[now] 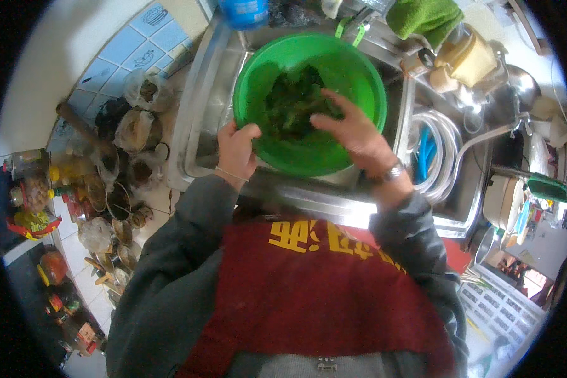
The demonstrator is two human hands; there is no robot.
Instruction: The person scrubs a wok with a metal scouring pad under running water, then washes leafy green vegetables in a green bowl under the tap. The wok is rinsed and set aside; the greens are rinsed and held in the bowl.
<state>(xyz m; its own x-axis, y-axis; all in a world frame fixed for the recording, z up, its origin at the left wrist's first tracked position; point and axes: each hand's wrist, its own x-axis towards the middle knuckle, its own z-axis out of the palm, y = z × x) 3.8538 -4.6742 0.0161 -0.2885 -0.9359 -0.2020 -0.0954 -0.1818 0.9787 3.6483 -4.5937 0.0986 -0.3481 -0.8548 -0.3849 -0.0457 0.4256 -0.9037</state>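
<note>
A round green plastic basin [361, 75] sits over the left bowl of a stainless steel sink [283, 193]. Dark leafy greens [293, 106] lie bunched in its middle. My left hand [238, 146] grips the basin's near left rim, thumb over the edge. Above the right side of the basin is my right hand [354, 127], its fingers spread beside the greens and nothing plainly held in them. Whether its fingertips touch the leaves I cannot tell.
Coiled clear hose [437, 156] fills the right sink bowl, with a faucet [496, 130] over it. A green cloth [423, 21] and a yellow sponge-like block [468, 56] stand behind. Bagged jars [139, 130] crowd the left counter. A blue container [245, 12] is at the back.
</note>
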